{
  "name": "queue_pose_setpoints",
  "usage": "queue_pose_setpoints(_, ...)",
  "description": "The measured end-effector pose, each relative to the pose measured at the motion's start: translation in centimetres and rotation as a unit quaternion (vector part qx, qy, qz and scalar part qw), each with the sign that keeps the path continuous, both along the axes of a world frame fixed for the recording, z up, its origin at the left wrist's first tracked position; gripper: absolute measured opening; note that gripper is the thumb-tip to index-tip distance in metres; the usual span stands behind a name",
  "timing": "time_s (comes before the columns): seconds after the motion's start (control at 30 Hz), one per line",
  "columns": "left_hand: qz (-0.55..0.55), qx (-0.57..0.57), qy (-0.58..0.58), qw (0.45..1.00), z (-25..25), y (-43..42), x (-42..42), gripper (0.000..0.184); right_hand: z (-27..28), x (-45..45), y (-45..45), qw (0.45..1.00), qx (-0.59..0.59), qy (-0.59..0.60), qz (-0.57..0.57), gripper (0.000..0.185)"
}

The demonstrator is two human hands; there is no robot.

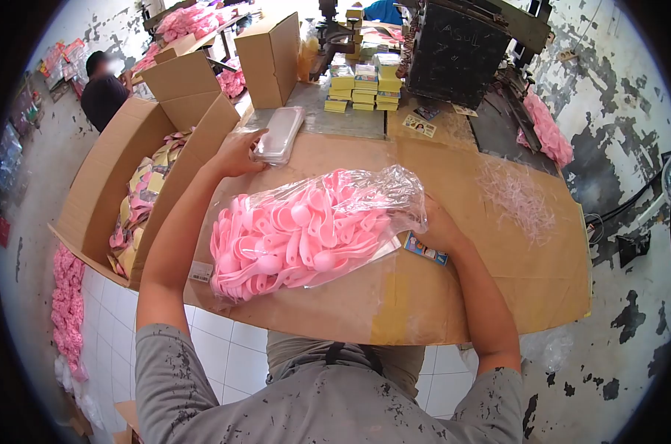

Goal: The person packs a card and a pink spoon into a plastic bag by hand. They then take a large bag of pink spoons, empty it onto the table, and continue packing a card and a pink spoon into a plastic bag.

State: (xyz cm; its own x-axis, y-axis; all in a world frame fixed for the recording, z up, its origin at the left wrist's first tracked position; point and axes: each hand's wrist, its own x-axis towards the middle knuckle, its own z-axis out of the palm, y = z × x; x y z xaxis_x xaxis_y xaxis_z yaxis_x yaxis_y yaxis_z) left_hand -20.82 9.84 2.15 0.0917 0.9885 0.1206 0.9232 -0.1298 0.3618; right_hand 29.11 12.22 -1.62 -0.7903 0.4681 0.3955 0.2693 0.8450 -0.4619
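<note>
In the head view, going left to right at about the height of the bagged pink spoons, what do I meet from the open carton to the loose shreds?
Open carton → left forearm → clear bag of pink spoons → right hand → loose shreds.

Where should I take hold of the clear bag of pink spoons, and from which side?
Probably the crumpled end, coming from the right: the pink spoons bulk out the rest of the bag, leaving slack film there to bunch. The right hand is beside it.
</note>
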Motion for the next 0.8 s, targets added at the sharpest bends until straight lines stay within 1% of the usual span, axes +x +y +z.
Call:
queue_pose_setpoints(0.1, 0.010, -0.028, -0.011, 0.999, 0.7, 1.9, 1.0, 0.097, -0.1, -0.2, -0.1, 1.000, 0.014, 0.001, -0.008, 0.035)
queue_pose_setpoints(0.17, -0.003, -0.025, -0.040, 0.999, 0.3, 3.4, 0.7, 0.097, 0.3, -0.1, -0.6, 1.000, 0.006, -0.007, -0.021, 0.035)
queue_pose_setpoints(0.2, -0.009, -0.024, -0.054, 0.998, 0.4, 3.6, 1.0, 0.096, 0.5, -0.1, -0.8, 1.000, 0.021, -0.009, -0.022, 0.035)
queue_pose_setpoints(0.27, 0.017, -0.033, -0.057, 0.998, 0.7, 3.2, 1.2, 0.096, 1.1, -0.2, -1.1, 0.999, 0.048, -0.011, -0.021, 0.035)
queue_pose_setpoints(0.3, 0.030, -0.037, -0.058, 0.997, 1.0, 2.8, 1.6, 0.096, 1.3, -0.2, -1.3, 0.999, 0.044, -0.008, -0.027, 0.035)
queue_pose_setpoints(0.33, 0.036, -0.015, -0.042, 0.998, 0.6, 2.3, 1.0, 0.095, 1.5, -0.2, -1.5, 0.999, 0.039, -0.006, -0.033, 0.035)
queue_pose_setpoints(0.4, 0.048, 0.029, -0.010, 0.998, 0.0, 0.1, -0.5, 0.095, 2.0, 0.0, -1.6, 0.998, 0.047, 0.011, -0.037, 0.035)
queue_pose_setpoints(0.47, 0.094, 0.032, -0.042, 0.994, 1.8, -4.7, 0.4, 0.093, 2.3, 0.0, -1.7, 0.996, 0.069, 0.037, -0.031, 0.034)
queue_pose_setpoints(0.53, 0.103, 0.119, 0.069, 0.985, 0.2, -8.9, -2.7, 0.087, 2.2, 0.2, -1.6, 0.997, -0.013, 0.076, 0.020, 0.028)
queue_pose_setpoints(0.57, 0.189, 0.142, 0.073, 0.969, -0.3, -11.8, -2.5, 0.081, 2.1, 0.4, -1.5, 0.993, -0.053, 0.096, 0.045, 0.024)
queue_pose_setpoints(0.6, 0.272, 0.164, 0.079, 0.945, 0.0, -15.1, -1.8, 0.076, 2.0, 1.1, -0.8, 0.994, -0.067, 0.065, 0.049, 0.021)
queue_pose_setpoints(0.63, 0.328, 0.064, -0.004, 0.942, 2.2, -17.8, 0.3, 0.070, 1.9, 2.2, 0.2, 0.995, -0.080, 0.033, 0.053, 0.018)
queue_pose_setpoints(0.67, 0.379, -0.038, -0.087, 0.920, 3.7, -20.1, 2.2, 0.066, 1.7, 2.7, 0.7, 0.994, -0.094, 0.000, 0.057, 0.014)
queue_pose_setpoints(0.7, 0.362, -0.094, -0.206, 0.904, 2.7, -22.0, 2.5, 0.060, 1.8, 2.4, 0.7, 0.996, -0.075, 0.018, 0.048, 0.013)
queue_pose_setpoints(0.73, 0.339, -0.148, -0.322, 0.872, 1.9, -23.3, 2.7, 0.054, 2.0, 2.1, 0.5, 0.997, -0.054, 0.035, 0.040, 0.011)
queue_pose_setpoints(0.77, 0.307, -0.132, -0.351, 0.875, 1.4, -23.8, 3.1, 0.051, 2.1, 1.9, 0.4, 0.998, -0.034, 0.052, 0.031, 0.010)
queue_pose_setpoints(0.8, 0.276, -0.115, -0.379, 0.876, 1.0, -24.0, 4.3, 0.048, 1.9, 1.7, 0.5, 0.997, -0.051, 0.049, 0.033, 0.011)
